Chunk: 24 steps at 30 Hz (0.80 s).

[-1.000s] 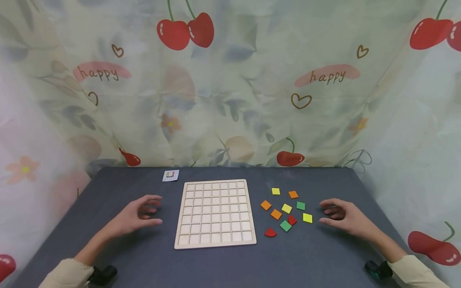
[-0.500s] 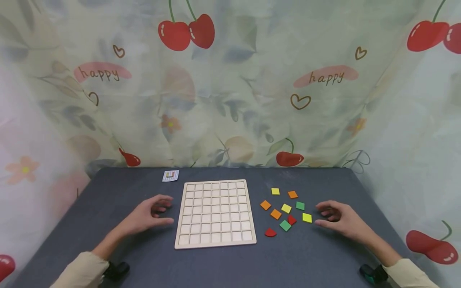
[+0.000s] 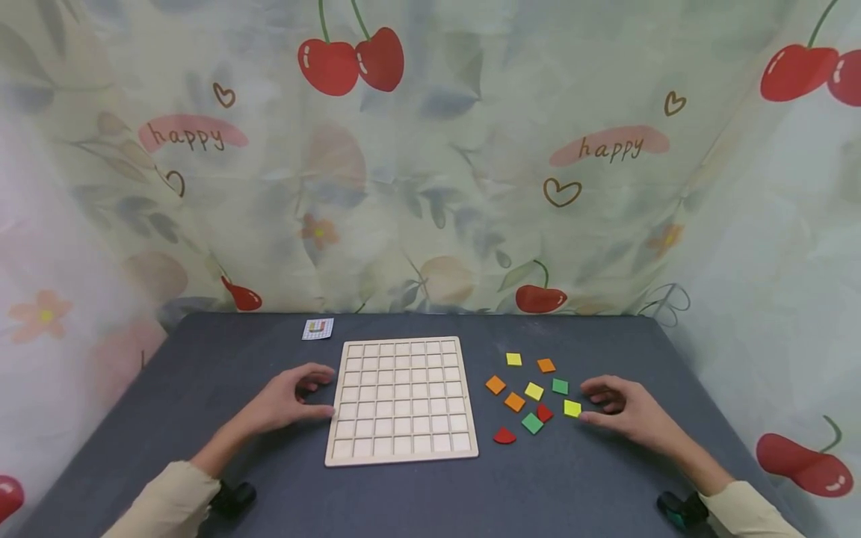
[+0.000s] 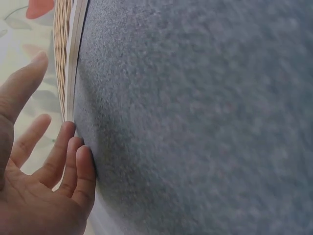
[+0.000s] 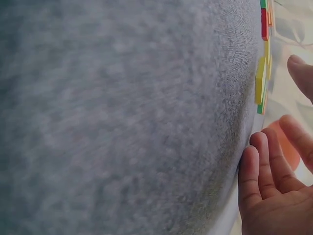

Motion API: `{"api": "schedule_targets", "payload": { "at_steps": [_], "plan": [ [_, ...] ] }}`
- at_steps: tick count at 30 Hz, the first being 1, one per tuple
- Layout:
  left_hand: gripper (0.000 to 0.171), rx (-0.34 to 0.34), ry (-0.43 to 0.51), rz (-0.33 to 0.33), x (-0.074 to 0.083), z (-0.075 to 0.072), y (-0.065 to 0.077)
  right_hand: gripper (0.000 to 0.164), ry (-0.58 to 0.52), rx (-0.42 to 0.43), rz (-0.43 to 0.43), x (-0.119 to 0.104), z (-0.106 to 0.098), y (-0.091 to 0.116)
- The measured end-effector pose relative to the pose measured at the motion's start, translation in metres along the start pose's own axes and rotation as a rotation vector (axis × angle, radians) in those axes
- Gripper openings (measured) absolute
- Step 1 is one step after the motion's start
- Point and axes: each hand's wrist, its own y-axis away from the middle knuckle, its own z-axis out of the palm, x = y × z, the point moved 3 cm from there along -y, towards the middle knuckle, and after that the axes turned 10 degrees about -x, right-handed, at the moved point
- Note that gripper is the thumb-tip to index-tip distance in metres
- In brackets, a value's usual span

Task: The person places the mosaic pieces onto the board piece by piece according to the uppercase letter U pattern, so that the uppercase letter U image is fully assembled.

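Note:
A pale wooden grid board (image 3: 402, 400) lies flat on the dark table, its square cells bare. At its left edge is my left hand (image 3: 289, 400), thumb and fingers spread apart; whether the fingertips touch the board I cannot tell. Small coloured tiles lie to the board's right: several yellow, orange and green squares and two red pieces, one a rounded wedge (image 3: 504, 436). My right hand (image 3: 625, 407) is beside the nearest yellow square (image 3: 572, 409), fingers loosely bent, nothing in its grasp. The right wrist view shows that yellow tile (image 5: 260, 81) lying beyond the fingers.
A small printed card (image 3: 318, 329) with a coloured pattern lies at the back left of the table (image 3: 417, 501). Behind the table hangs a curtain (image 3: 417, 172) with cherries and lettering. A thin looped cord (image 3: 666, 302) shows by the back right corner.
My left hand has moved right, up to the board's left edge. My right hand has shifted a little left, closer to the tiles. Board and tiles stay where they were.

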Motion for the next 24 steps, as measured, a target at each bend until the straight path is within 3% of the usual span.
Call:
{"api": "schedule_targets", "payload": {
  "at_steps": [12,24],
  "plan": [
    [0.067,-0.026,-0.046,0.003,0.001,0.006,-0.013,0.046,0.002,-0.024,-0.052,-0.001,0.004,-0.007],
    [0.065,-0.03,-0.072,0.035,0.006,0.007,-0.013,0.047,0.037,-0.056,-0.033,0.001,0.007,-0.014]
  ]
}}
